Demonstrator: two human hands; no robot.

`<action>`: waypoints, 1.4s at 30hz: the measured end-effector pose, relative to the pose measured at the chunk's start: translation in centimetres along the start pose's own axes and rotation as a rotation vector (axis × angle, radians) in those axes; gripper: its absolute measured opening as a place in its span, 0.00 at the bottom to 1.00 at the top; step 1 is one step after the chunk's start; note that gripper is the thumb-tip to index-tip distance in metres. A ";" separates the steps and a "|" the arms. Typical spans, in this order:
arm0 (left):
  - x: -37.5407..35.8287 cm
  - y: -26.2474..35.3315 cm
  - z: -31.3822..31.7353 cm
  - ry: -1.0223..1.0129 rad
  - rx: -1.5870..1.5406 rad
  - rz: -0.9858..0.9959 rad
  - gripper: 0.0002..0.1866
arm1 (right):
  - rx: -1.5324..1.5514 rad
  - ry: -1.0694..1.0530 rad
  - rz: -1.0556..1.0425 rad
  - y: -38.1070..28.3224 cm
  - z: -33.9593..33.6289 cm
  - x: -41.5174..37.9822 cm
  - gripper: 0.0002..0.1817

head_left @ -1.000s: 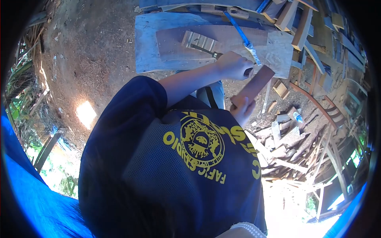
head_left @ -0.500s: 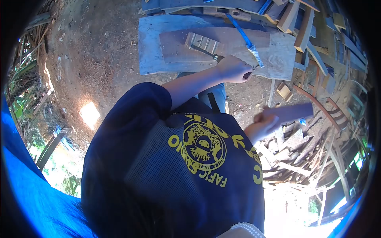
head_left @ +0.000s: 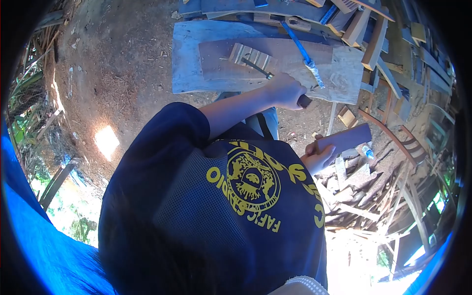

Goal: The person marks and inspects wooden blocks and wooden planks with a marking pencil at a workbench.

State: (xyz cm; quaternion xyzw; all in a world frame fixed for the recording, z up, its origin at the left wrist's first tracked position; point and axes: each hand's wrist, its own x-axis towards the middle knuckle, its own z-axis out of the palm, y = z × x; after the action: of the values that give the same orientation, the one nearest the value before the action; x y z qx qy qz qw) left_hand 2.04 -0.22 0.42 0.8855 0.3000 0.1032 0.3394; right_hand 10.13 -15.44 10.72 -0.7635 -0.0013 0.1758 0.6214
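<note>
the chisel (head_left: pixel 263 72) is gripped by its handle in the left hand (head_left: pixel 286 90), which is clenched around it near the near edge of the worktop (head_left: pixel 184 59). the blade runs away from the fist to a small grooved wood block (head_left: pixel 251 55), which lies on a flat brown board (head_left: pixel 216 61) near the middle of the worktop. the right hand (head_left: pixel 318 156) is closed around one end of a flat piece of wood (head_left: pixel 346 138), held as a mallet off the worktop's near edge, low and well apart from the chisel handle, above a heap of offcuts (head_left: pixel 359 182) on the ground.

for a clean cut, the chisel tip is best kept seated in the groove, with the handle held in line with the blade so that a blow is carried straight down it. the striking face of the wood should be brought square onto the butt of the handle, which projects just beyond the fist; a glancing hit is likely to slip onto the knuckles. the block does not look clamped, so light, repeated taps are judged safer than one heavy blow, which could push it across the board. a blue-handled tool (head_left: pixel 301 47) lies just beside the fist, towards the right edge of the worktop, and the swing should be kept clear of it.
</note>
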 end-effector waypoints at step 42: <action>2.0 -1.2 -1.9 -0.005 -0.073 -0.095 0.19 | -0.955 -0.196 -0.206 4.5 -0.1 5.3 0.28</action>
State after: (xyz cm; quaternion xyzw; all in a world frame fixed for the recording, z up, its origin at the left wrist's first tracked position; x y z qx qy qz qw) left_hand 2.38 2.66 1.01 0.8576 0.3371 0.0956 0.3765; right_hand 14.14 -15.44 5.05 -0.9386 -0.2156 0.1642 0.2136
